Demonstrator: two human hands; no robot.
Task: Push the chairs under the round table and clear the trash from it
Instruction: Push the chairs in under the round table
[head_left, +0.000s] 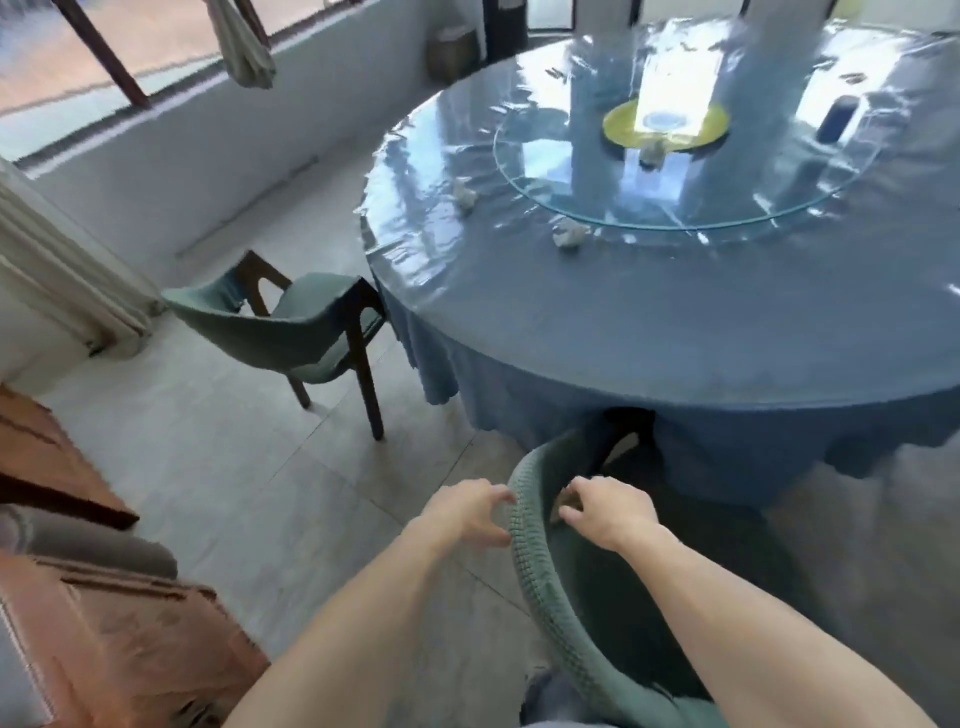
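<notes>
The curved green backrest of the nearest chair (545, 587) is seen at the bottom of the view, its front end tucked under the hanging blue tablecloth (519, 395). The left hand (470, 512) is set against the outer side of the backrest's top edge, fingers curled loosely with the tips touching the ribbed fabric; whether the edge is actually gripped cannot be told. The right hand (610, 506) is placed on the inner side of the same edge, fingers bent downward over it; a firm hold cannot be confirmed either.

To the left, a second green chair (291, 322) with dark wooden legs is seen pulled out from the round table (675, 312), with only its front corner touching the cloth.

On the glossy tabletop, two crumpled paper balls are seen: one (568, 234) just outside the glass turntable (675, 171), another (465, 193) near the left edge. A third crumpled ball (652, 152) lies on the turntable, beside a yellow disc (623, 124). A dark can (836, 119) stands further right on the glass.

No writing or label can be read anywhere; the view is blurred.
</notes>
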